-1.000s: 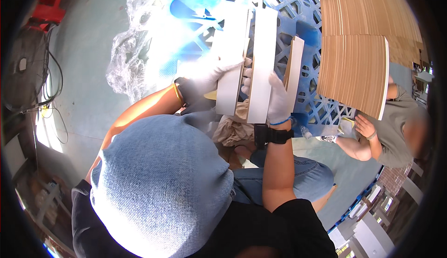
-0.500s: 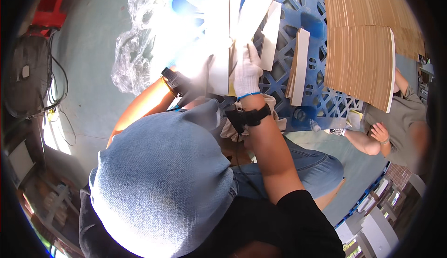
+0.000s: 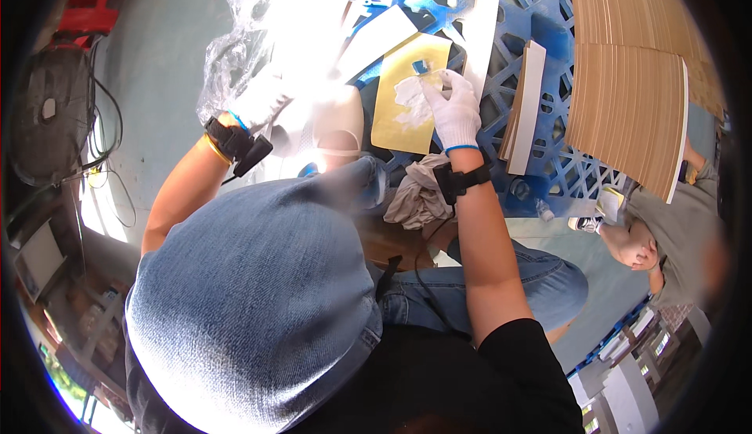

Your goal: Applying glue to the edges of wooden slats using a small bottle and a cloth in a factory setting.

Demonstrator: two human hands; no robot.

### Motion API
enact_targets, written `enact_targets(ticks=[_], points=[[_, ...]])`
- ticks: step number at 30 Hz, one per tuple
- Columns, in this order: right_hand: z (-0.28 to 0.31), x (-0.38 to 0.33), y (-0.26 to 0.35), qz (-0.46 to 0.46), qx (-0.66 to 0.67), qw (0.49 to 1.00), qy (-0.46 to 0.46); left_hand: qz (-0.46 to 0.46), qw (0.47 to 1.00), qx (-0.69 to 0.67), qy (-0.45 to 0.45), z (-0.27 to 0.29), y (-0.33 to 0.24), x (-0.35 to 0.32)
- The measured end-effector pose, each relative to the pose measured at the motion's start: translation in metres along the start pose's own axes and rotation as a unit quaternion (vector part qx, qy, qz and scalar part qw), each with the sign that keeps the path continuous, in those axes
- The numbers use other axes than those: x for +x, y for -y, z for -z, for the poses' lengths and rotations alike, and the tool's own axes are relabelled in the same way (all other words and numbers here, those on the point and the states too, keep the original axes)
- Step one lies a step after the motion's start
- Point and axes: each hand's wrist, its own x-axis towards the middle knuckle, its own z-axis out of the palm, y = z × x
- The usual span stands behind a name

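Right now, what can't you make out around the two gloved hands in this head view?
- Left hand: glare washes out its fingers and whatever they touch.
- Right hand: its palm covers part of the yellow board.
- Small blue item on the board: too small to identify.
- Stacked wooden panels: cut off by the rim.
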Motion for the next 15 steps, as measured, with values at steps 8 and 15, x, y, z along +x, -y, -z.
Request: enact_targets(ticks=[8,15], points=[[-0.030,0.031,0.012,0.004,-0.055,0.998,-0.009,0.151,0.975,0.103,-0.127,0.016,0.100,-0.044],[-0.021,0.031,0.031,0.119,0.222,0.967,0.040,0.073,0.976,0.165,-0.125,0.032,0.146,-0.044]])
